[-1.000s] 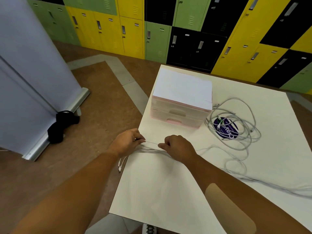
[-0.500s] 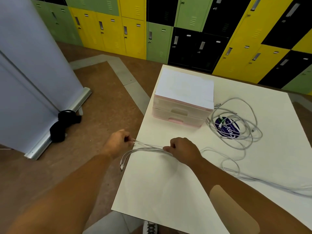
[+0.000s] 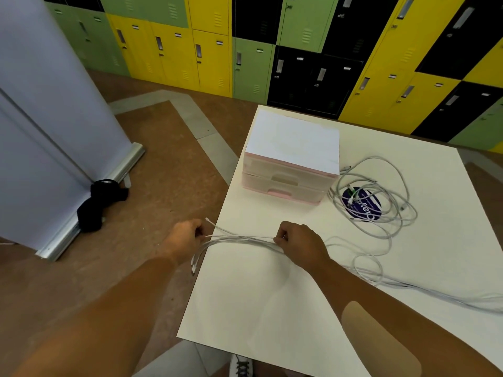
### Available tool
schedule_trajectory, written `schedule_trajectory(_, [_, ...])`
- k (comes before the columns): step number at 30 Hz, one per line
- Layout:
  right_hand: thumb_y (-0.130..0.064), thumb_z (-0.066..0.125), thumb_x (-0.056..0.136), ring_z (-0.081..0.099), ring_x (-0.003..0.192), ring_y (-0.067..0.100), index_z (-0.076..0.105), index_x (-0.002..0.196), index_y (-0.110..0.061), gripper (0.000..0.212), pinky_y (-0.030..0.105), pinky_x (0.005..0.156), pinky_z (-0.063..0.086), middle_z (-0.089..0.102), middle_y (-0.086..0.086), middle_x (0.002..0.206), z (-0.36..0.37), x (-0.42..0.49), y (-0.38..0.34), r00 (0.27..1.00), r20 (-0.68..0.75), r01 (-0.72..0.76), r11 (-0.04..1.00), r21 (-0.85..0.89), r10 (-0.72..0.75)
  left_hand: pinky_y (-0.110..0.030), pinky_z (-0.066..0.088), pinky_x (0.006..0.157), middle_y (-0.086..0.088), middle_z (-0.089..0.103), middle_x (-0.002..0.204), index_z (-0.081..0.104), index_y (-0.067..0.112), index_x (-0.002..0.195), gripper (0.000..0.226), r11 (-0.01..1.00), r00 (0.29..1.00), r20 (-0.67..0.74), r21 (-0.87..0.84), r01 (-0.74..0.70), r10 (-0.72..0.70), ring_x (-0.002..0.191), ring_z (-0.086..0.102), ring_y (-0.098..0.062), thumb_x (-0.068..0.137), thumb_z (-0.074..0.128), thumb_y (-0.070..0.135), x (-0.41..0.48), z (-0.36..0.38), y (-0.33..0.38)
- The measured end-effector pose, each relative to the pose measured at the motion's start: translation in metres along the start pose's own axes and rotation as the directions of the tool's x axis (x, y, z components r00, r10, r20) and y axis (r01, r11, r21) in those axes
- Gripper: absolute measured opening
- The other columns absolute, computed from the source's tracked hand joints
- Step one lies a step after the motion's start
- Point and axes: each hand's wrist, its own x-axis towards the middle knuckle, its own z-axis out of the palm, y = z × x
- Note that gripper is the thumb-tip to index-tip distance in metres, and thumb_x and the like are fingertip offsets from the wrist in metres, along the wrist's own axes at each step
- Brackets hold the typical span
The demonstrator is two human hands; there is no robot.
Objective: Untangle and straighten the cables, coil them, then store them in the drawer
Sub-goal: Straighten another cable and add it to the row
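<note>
left hand (image 3: 185,238) and right hand (image 3: 299,243) each pinch the white cable bundle (image 3: 239,240) at the left edge of the table (image 3: 258,308)
left hand's fingers are curled on the strands just off the edge, plug ends dangling below it. right hand's fingers are curled on the same bundle over the tabletop. loose cable tangle (image 3: 375,202) lies just right of the pink drawer unit (image 3: 288,172) near the far left corner, drawers closed.

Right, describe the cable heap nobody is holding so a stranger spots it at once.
Find the white table, then the pink-and-white drawer unit near its far left corner. Immediately to its right lies a loose grey cable heap, looped over a dark blue round sticker, unlike the stretched bundle gripped by the left hand and right hand.
</note>
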Motion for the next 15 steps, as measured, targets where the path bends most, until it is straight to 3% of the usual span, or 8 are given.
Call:
schedule_trajectory(4, [-0.038, 0.058, 0.094, 0.061, 0.077, 0.017, 0.057, 0.085, -0.028, 0.013, 0.031, 0.066, 0.046, 0.066, -0.008, 0.079, -0.003, 0.0, 0.001, 0.999, -0.016, 0.03, 0.999, -0.038, -0.03, -0.033, 0.05, 0.065, 0.003, 0.062, 0.079, 0.064, 0.019, 0.079, 0.007, 0.998, 0.997, -0.072, 0.044, -0.034, 0.037, 0.073, 0.06, -0.021, 0.086, 0.062, 0.018, 0.0, -0.005, 0.002])
schedule_trajectory(7, [-0.039, 0.057, 0.093, 0.061, 0.076, 0.016, 0.058, 0.085, -0.03, 0.013, 0.03, 0.065, 0.045, 0.066, -0.008, 0.078, -0.003, 0.002, 0.0, 0.999, -0.014, 0.043, 0.998, -0.036, -0.044, -0.025, 0.042, 0.062, 0.011, 0.055, 0.082, 0.066, 0.023, 0.083, 0.003, 0.985, 0.977, -0.125, 0.033, -0.167, 0.17, 0.073, 0.055, -0.009, 0.086, 0.065, 0.024, 0.003, -0.007, 0.024])
schedule_trajectory(11, [-0.04, 0.058, 0.092, 0.062, 0.074, 0.015, 0.063, 0.088, -0.031, 0.011, 0.03, 0.068, 0.048, 0.067, -0.008, 0.077, -0.004, 0.002, -0.006, 0.999, -0.012, 0.048, 0.999, -0.006, -0.048, -0.022, 0.044, 0.07, 0.016, 0.058, 0.09, 0.07, 0.025, 0.102, 0.013, 0.935, 0.937, -0.022, -0.052, -0.35, 0.349, 0.074, 0.056, -0.004, 0.09, 0.069, 0.027, 0.01, 0.009, 0.068])
schedule_trajectory(15, [-0.04, 0.057, 0.092, 0.062, 0.076, 0.014, 0.065, 0.093, -0.033, 0.011, 0.029, 0.066, 0.047, 0.067, -0.01, 0.081, -0.004, 0.0, -0.01, 0.997, -0.016, 0.076, 0.997, 0.012, -0.076, -0.024, 0.042, 0.083, 0.01, 0.062, 0.105, 0.069, 0.027, 0.117, 0.025, 0.897, 0.893, 0.099, 0.005, -0.441, 0.439, 0.094, 0.053, -0.011, 0.092, 0.067, 0.031, 0.014, 0.032, 0.1])
